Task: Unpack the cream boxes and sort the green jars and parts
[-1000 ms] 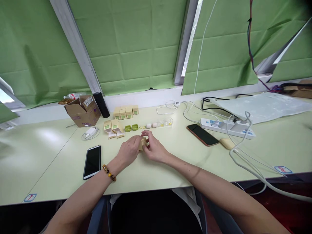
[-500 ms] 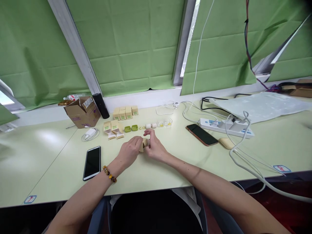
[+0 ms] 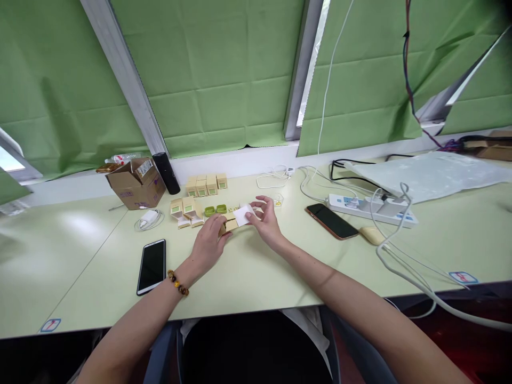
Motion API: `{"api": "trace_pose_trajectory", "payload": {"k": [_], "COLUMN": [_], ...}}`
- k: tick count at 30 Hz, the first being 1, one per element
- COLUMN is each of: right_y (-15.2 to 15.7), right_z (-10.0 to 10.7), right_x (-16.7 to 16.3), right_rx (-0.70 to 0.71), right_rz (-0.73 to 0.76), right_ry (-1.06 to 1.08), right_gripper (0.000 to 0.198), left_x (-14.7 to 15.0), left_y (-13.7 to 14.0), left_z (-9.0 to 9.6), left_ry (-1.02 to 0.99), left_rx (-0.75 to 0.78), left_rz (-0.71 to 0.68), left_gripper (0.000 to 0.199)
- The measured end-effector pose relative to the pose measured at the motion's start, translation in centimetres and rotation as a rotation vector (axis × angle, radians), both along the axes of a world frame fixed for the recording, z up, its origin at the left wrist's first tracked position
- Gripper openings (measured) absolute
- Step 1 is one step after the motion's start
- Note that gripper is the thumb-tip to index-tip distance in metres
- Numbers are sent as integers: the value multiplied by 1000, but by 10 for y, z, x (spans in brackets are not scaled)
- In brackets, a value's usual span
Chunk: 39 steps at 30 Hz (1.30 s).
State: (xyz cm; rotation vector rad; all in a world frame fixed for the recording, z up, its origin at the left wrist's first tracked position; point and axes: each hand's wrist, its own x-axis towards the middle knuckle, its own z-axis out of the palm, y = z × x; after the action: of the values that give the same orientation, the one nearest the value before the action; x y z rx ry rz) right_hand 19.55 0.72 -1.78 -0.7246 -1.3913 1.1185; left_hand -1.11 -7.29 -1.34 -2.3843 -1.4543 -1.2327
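My left hand [image 3: 206,244] grips a small tan cardboard box [image 3: 229,225], whose opened end faces right. Between the thumb and fingers of my right hand [image 3: 266,223] is a small white piece of paper [image 3: 242,215], close to the box's opening. Just beyond my hands, two small green containers [image 3: 216,209] stand in a row with tiny yellowish pieces. A clear case [image 3: 278,200] with something yellow in it shows past my right fingers, which hide other items of the row. Two opened tan boxes [image 3: 186,211] lie left of the green containers.
Several closed tan boxes [image 3: 206,185] stand at the back near a black cylinder [image 3: 166,173] and a brown carton [image 3: 136,184]. A phone [image 3: 151,266] lies left; another phone [image 3: 332,221], a power strip [image 3: 372,208] and loose white cables are on the right.
My hands have moved apart, the left slightly leftward with the box, the right rightward and up. A white piece of paper now shows in my right hand.
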Motion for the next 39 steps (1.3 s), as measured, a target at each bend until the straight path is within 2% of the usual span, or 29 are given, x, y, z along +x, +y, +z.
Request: {"api": "trace_pose_trajectory", "payload": {"k": [3, 6, 7, 9, 11, 15, 23, 31, 34, 39], "right_y": [8, 8, 6, 1, -7, -22, -25, -24, -24, -19], "right_z": [-5, -7, -7, -6, -4, -1, 1, 1, -1, -4], "right_x": [6, 10, 11, 11, 9, 4, 0, -8, -10, -10], "right_rx": [204, 552, 657, 802, 852, 755, 519, 304, 276, 200], "right_rz": [-238, -434, -449, -390, -265, -93, -99, -42, -25, 32], "right_ry": [-179, -418, -480, -561, -616, -669, -476, -521, -519, -280], "right_gripper": [61, 47, 40, 35, 40, 43, 20, 3, 12, 11], "left_x": [2, 4, 4, 5, 5, 5, 3, 6, 9, 8], "left_y": [0, -1, -1, -2, -2, -3, -2, -8, -10, -9], "left_z": [3, 3, 3, 3, 3, 4, 2, 0, 1, 2], "left_ry": [-2, 16, 21, 30, 45, 74, 137, 424, 484, 476], "left_rx": [7, -9, -16, -16, -5, -2, 23, 161, 152, 150], "left_rz": [12, 14, 15, 16, 15, 25, 63, 100, 96, 139], "left_gripper": [36, 47, 50, 56, 60, 66, 67, 63, 62, 61]}}
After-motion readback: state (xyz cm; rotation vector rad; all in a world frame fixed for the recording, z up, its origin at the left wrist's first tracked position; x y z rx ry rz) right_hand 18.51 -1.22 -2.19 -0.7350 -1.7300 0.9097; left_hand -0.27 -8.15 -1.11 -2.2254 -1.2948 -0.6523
